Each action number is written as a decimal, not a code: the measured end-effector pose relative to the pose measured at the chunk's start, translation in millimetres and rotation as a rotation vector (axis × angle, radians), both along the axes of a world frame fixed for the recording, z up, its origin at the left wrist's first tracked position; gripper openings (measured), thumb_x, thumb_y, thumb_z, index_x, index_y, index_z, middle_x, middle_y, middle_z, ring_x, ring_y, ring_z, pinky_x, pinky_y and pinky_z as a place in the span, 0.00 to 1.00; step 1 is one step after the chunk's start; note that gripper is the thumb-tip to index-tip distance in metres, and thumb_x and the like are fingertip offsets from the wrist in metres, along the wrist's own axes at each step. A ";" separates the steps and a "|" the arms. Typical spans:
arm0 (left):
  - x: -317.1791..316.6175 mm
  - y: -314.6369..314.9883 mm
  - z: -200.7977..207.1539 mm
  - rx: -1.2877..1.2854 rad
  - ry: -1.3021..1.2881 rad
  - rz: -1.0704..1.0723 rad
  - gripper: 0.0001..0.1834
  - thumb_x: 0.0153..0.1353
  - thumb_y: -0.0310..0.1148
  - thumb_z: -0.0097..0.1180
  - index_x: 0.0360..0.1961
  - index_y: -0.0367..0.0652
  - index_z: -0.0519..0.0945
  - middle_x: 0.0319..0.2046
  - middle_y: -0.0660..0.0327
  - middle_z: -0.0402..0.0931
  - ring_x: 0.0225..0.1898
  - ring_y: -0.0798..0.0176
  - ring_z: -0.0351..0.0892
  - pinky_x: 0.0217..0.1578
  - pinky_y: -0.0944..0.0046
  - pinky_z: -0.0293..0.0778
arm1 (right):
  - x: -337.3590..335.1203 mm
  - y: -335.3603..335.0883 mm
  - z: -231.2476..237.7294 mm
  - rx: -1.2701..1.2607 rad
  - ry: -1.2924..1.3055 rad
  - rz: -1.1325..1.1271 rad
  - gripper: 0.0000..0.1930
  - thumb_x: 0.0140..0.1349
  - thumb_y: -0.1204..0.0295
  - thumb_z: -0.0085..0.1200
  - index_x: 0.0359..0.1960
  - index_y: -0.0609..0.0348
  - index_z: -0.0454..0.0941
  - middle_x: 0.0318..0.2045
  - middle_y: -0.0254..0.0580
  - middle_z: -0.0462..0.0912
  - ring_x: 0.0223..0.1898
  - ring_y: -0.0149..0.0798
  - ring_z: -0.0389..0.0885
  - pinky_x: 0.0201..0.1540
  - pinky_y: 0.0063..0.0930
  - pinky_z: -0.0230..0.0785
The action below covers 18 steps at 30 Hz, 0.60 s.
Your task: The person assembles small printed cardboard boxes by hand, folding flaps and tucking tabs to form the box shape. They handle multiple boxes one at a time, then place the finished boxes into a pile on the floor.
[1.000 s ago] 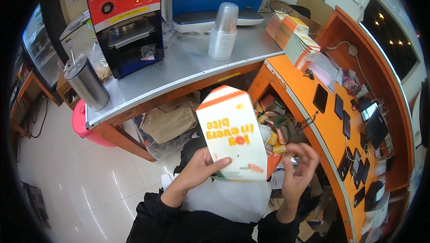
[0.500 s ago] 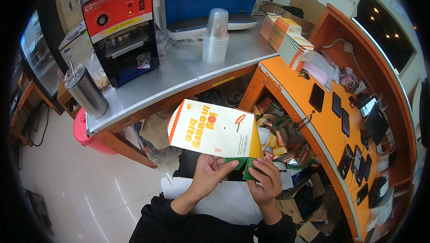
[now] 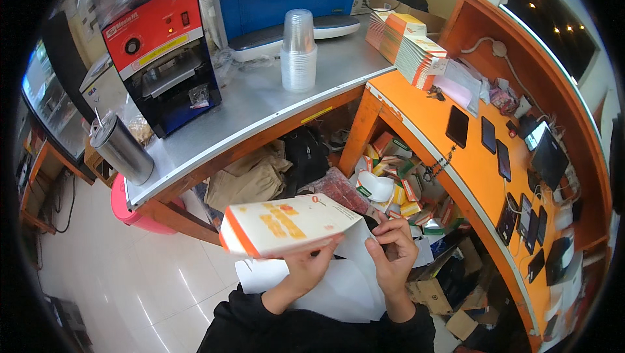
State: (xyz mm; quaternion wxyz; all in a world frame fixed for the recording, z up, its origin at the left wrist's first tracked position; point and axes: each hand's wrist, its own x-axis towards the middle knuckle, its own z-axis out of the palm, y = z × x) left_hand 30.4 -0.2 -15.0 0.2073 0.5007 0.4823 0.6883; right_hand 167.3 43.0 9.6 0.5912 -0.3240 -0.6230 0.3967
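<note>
A white paper food box (image 3: pixel 293 226) with orange edges and yellow lettering lies tilted in front of me, its orange end toward the left. My left hand (image 3: pixel 307 269) grips its lower side, thumb against the panel and the other fingers partly hidden. At the box's right end, my right hand (image 3: pixel 393 255) pinches a pale flap between thumb and bent fingers. Below both hands, a large white sheet (image 3: pixel 342 288) rests across my lap; whether it is paper or card I cannot tell.
A metal-topped table (image 3: pixel 254 102) ahead carries a red cup sealer (image 3: pixel 153 40), stacked clear cups (image 3: pixel 299 60) and a steel tumbler (image 3: pixel 122 150). Flat folded boxes (image 3: pixel 420 60) and several phones (image 3: pixel 457 126) lie along the orange counter (image 3: pixel 436 118). Beneath is a cardboard pile (image 3: pixel 403 190).
The box has tipped from facing me to lying flatter and lower, its orange end swinging left and down. My right hand has turned the flap so its pale inner face shows.
</note>
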 end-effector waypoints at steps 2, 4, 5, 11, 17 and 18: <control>0.8 -2.5 3.1 -0.105 0.326 0.051 0.13 0.52 0.24 0.62 0.41 0.37 0.79 0.39 0.61 0.79 0.41 0.67 0.77 0.44 0.66 0.70 | -3.6 0.6 1.0 0.053 -0.032 -0.054 0.07 0.44 0.81 0.63 0.22 0.61 0.75 0.26 0.38 0.74 0.35 0.34 0.73 0.59 0.44 0.58; -0.9 -6.5 6.7 -0.176 0.676 0.130 0.14 0.54 0.26 0.61 0.43 0.39 0.79 0.40 0.61 0.79 0.42 0.67 0.76 0.44 0.66 0.70 | -6.7 0.5 1.2 0.087 -0.067 -0.098 0.07 0.44 0.79 0.64 0.21 0.60 0.76 0.26 0.38 0.74 0.33 0.34 0.73 0.57 0.44 0.58; 0.6 -6.6 7.5 -0.169 0.644 0.108 0.17 0.54 0.28 0.61 0.46 0.40 0.77 0.41 0.62 0.78 0.41 0.67 0.76 0.42 0.66 0.70 | -7.8 0.3 1.1 0.098 -0.073 -0.108 0.08 0.43 0.79 0.65 0.21 0.60 0.76 0.25 0.38 0.74 0.32 0.34 0.73 0.56 0.43 0.59; 2.4 -6.1 4.7 -0.331 0.138 -0.159 0.16 0.53 0.30 0.63 0.43 0.39 0.78 0.38 0.62 0.79 0.38 0.68 0.76 0.39 0.69 0.71 | -10.2 -4.8 1.2 0.208 -0.162 -0.186 0.08 0.42 0.77 0.66 0.21 0.57 0.76 0.24 0.35 0.74 0.31 0.34 0.74 0.57 0.42 0.56; -0.9 -10.2 2.8 -0.231 -0.003 -0.198 0.16 0.52 0.28 0.64 0.42 0.38 0.77 0.36 0.62 0.78 0.37 0.69 0.76 0.39 0.69 0.72 | -14.3 -5.3 3.5 0.172 -0.131 -0.219 0.08 0.42 0.75 0.66 0.21 0.56 0.77 0.24 0.34 0.76 0.31 0.33 0.75 0.58 0.41 0.53; -2.1 -9.0 2.4 -0.295 -0.014 -0.203 0.16 0.52 0.28 0.64 0.42 0.38 0.77 0.37 0.61 0.78 0.38 0.68 0.76 0.40 0.68 0.72 | -15.1 -4.7 3.6 0.159 -0.121 -0.216 0.08 0.42 0.75 0.66 0.21 0.56 0.77 0.24 0.34 0.76 0.31 0.33 0.75 0.58 0.41 0.53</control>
